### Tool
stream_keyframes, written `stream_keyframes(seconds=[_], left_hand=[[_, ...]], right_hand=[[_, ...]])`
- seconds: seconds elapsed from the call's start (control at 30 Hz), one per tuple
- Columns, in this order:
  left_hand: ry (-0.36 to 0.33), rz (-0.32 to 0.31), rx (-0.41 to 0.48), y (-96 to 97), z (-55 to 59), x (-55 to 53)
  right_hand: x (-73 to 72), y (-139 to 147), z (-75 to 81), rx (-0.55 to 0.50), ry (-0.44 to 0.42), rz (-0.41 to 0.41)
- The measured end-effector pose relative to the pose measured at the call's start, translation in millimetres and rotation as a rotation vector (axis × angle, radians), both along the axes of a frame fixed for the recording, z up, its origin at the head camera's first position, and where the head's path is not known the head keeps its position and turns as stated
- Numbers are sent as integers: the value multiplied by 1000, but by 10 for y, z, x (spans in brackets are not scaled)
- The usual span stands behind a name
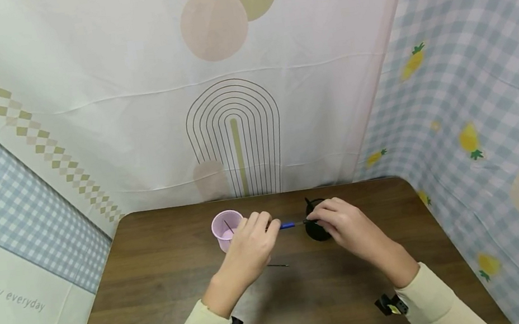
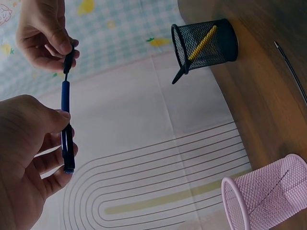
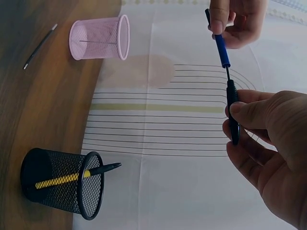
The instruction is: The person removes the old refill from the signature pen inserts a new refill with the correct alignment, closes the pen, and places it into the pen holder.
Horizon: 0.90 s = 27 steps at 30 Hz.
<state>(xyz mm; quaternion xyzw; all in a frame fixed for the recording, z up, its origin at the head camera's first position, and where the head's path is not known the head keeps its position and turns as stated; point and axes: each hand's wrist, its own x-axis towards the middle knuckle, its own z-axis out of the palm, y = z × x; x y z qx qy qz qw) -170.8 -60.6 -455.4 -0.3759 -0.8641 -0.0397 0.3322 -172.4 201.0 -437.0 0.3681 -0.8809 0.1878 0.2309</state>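
Observation:
My left hand point(image 1: 251, 239) pinches the blue-and-black barrel point(image 2: 65, 98) of a pen between thumb and fingers. Facing it, my right hand point(image 1: 348, 226) grips the black section point(image 3: 232, 115) of the same pen. The two parts stand slightly apart in line, and a thin dark refill point(image 3: 228, 73) bridges the gap. Both hands are raised above the table's far half. Beneath them on the wood lies a loose pen refill point(image 1: 278, 265). In the head view the fingers hide much of both pen parts.
Left of the hands stands a pink mesh cup point(image 3: 98, 38) with a thin dark stick inside. A black mesh cup point(image 3: 62, 179), behind the right hand in the head view, holds a yellow-and-black pen point(image 3: 62, 180). The brown table point(image 1: 158, 291) meets hanging cloth at its back.

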Motion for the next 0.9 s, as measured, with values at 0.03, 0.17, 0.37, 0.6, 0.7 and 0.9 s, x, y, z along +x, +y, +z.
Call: stream_keyframes(seconds=[0.03,0.17,0.37,0.6,0.7,0.9], left_hand=[[-2,0,-2,7,1,1],[-5,6,-10,22,7,8],[0,14,-24,41,27,16],[-4,8,-11,63,36,10],[1,6,-9,72,31,3],[16,10,-12,87,14,-10]], right_hand=[[-2,-3,-3,-1,2,1],[-6,-11,-11,-5,10,5],[-2,-32,-16,-9,12,4],[-6,-58,-28,-20,11,7],[-7,-72,-20,-22,13,9],[-3,-95,4,-21,17,15]])
